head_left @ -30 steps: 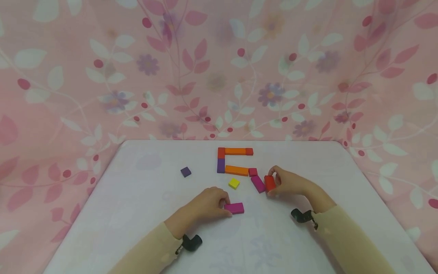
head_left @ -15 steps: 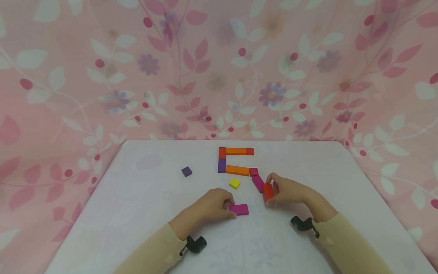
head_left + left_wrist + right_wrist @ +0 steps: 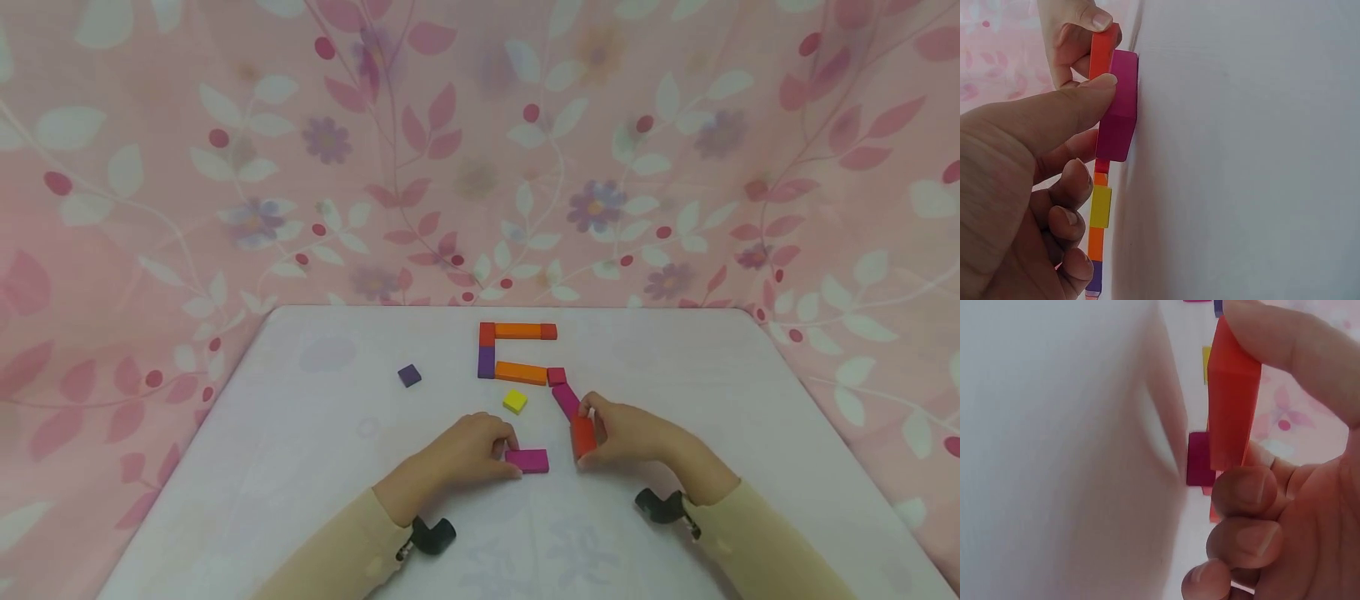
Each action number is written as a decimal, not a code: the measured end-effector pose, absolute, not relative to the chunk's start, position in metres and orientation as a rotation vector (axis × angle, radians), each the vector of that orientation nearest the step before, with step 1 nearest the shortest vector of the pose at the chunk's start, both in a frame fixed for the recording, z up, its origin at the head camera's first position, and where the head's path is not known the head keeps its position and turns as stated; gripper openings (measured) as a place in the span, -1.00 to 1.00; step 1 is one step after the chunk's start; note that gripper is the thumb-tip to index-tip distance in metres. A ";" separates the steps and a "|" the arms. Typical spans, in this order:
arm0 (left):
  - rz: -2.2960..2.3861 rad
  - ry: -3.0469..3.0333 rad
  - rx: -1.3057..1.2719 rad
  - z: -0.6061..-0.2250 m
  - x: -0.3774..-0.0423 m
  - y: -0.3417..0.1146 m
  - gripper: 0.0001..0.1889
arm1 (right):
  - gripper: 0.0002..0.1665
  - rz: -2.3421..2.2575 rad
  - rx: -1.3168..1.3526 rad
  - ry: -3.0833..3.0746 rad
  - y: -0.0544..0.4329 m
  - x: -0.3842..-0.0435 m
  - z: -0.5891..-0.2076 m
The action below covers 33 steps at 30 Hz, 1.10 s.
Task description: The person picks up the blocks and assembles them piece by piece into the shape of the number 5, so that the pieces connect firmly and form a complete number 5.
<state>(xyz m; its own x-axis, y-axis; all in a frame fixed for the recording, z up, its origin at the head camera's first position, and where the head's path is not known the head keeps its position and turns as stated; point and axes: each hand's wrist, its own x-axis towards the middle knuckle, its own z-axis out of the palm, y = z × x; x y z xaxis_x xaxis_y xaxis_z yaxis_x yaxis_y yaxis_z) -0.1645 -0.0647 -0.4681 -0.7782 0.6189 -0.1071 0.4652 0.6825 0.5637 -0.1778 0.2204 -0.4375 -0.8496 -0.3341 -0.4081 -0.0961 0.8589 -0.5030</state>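
Note:
My left hand [image 3: 465, 450] pinches a magenta block [image 3: 528, 461] between thumb and fingers, low over the table; in the left wrist view the thumb lies across its face. My right hand [image 3: 630, 433] pinches a red-orange block [image 3: 582, 437] by its two ends, its far end right at the lower end of another magenta block [image 3: 565, 401]. That slanted magenta block runs up to a small red block [image 3: 556, 377], which meets a long orange block [image 3: 521, 372]. A purple block [image 3: 487, 362], a red one [image 3: 487, 334] and an upper orange block [image 3: 517, 331] continue the line.
A small orange-red block [image 3: 549, 332] ends the upper row. Apart from the line lie a yellow block [image 3: 515, 402] and a dark purple block [image 3: 408, 376]. The white table [image 3: 300, 467] meets a pink floral cloth [image 3: 465, 167] behind.
My right hand has drawn the red-orange block towards me and slightly left, from beside the slanted magenta block to its lower end. My left hand has shifted slightly right with its magenta block.

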 end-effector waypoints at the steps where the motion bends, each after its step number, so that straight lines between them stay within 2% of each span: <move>1: 0.758 2.608 0.864 -0.468 -0.165 -0.065 -0.74 | -0.12 -0.644 -0.307 2.543 0.219 -0.177 -0.437; 33: 0.695 2.647 0.871 -0.459 -0.161 -0.064 -0.72 | -0.04 -0.514 -0.286 2.624 0.215 -0.167 -0.443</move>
